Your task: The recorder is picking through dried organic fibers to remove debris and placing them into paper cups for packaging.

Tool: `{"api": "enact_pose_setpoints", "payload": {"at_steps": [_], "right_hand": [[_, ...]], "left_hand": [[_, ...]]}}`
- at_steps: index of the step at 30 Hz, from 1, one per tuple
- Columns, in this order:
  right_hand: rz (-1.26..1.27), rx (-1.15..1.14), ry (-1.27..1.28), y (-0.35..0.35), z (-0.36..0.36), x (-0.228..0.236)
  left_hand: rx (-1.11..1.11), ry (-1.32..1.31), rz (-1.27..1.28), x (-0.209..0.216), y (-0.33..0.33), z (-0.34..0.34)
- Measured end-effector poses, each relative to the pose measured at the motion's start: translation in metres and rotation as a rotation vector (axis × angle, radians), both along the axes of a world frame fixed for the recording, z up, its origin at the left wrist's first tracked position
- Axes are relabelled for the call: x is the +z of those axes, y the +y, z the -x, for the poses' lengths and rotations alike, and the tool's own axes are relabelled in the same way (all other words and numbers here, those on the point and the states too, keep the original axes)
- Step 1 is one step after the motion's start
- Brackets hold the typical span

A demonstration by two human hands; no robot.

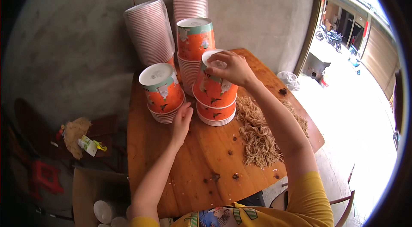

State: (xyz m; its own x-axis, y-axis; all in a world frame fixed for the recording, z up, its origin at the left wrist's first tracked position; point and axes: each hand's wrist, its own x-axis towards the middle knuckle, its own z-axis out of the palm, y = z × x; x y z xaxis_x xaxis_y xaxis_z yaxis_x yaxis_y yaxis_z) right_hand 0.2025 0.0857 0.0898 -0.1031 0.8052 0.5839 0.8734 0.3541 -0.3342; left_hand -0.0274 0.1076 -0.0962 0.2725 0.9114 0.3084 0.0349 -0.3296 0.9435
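Upside-down orange paper cups with green bands and white bases stand in stacks on the wooden table (193,162). My right hand (234,67) is closed over the upper end of the top paper cup (210,87) in the right stack, thumb and fingers bent over its base. This cup sits over another orange cup (216,113), whose body shows below its rim. Beside the left stack, its top cup (163,96) also base up, is my left hand (182,122). Its fingers are stretched upward near the cup rims; whether they touch them is unclear.
Behind rises a taller stack (195,40), with plastic-wrapped cup stacks (150,34) against the wall. Tan stringy strands (257,137) lie on the table's right side. A cardboard box (86,184) holding white cups is at lower left, near a red stool (46,177).
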Motion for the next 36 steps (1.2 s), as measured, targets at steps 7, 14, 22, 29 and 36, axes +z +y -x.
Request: {"api": "enact_pose_setpoints", "payload": {"at_steps": [7,14,22,29,36], "right_hand": [[-0.344,0.204,0.276,-0.075,-0.010,0.037],[-0.195,-0.110,0.251,-0.166,-0.078,-0.055],[0.002,-0.307,0.191,-0.180,-0.105,-0.158],[-0.034,-0.290,-0.062,-0.152,-0.083,-0.168],[-0.035,-0.168,-0.018,-0.135,-0.065,-0.164]], "left_hand": [[-0.347,-0.771,0.223,0.108,-0.026,-0.038],[-0.112,-0.184,-0.397,0.164,-0.103,-0.019],[0.061,0.659,-0.907,0.101,-0.157,0.012],[0.016,0.857,-0.984,0.083,-0.176,0.005],[-0.016,0.782,-0.901,0.083,-0.189,0.001]]}}
